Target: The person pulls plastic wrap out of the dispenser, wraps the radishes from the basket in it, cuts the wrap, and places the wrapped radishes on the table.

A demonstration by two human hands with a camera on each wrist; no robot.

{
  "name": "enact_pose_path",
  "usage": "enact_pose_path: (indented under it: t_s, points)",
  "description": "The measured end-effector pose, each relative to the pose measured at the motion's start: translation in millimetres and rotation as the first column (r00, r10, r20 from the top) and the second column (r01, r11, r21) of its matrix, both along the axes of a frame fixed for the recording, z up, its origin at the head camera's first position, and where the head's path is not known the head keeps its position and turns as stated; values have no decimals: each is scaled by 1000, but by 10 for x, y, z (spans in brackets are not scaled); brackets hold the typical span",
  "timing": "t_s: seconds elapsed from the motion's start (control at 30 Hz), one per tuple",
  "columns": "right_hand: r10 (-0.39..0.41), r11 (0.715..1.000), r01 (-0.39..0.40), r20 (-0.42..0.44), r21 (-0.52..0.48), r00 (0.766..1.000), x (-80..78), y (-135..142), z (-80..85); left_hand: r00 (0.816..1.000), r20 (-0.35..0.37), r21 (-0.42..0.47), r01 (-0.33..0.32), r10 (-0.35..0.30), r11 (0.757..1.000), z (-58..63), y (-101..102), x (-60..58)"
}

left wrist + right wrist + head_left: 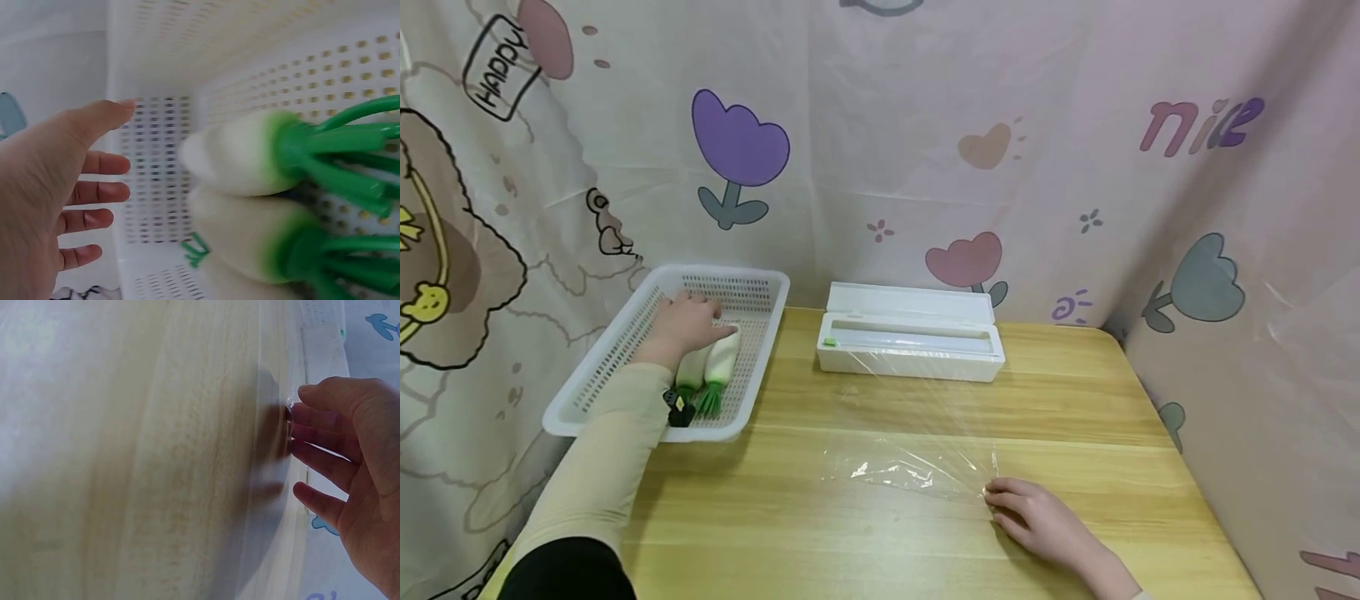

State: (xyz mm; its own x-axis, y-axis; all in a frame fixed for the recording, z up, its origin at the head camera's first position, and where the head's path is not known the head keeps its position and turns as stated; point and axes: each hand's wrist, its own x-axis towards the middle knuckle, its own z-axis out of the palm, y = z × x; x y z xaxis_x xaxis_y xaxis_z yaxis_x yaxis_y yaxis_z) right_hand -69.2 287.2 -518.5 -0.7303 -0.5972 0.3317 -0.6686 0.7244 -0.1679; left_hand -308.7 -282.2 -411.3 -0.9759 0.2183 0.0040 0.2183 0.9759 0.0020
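Pinching cling film (902, 468), already drawn from its dispenser (913, 364), in right hand (1048, 525). Holding left hand (679, 329), fingers (103, 192) apart, near toy radishes (722, 357) in the basket (768, 350), lifting none yet.

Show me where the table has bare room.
Bare table: right of the white box, to the right edge; also near the front, between the left sleeve and right hand. Crowded: the middle, where clear film stretches from box to right hand, and the basket, with radishes, left hand over it.
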Motion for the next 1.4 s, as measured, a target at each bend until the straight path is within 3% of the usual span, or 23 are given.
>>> enact_pose_path:
  t_s: [0.13, 0.27, 0.7, 0.9, 1.13, 1.4]
  points:
    - [4, 1000, -4, 15, 4, 1000, 15, -20, -2, 997, 60, -30, -37, 39, 999, -207, -7, -21]
    - [-1, 1000, 1, 31, 9, 1000, 28, -37, -2, 992, 91, -73, -78, 85, 994, -333, -2, -31]
    - [-9, 1000, 9, 16, 2, 1000, 2, -35, -1, 972, 212, -42, -98, 105, 994, -428, 22, -65]
    - [-8, 1000, 8, 13, -3, 1000, 2, -34, -6, 977, 181, 0, -111, 109, 994, -393, 42, -99]
    - [-21, 1000, 21, 18, 1, 1000, 2, -32, 4, 979, 171, 177, -141, 111, 974, -280, 25, -98]
    - [-19, 1000, 19, 7, 0, 1000, -2, -33, 17, 995, 74, 267, -83, 65, 960, -75, 135, -11]
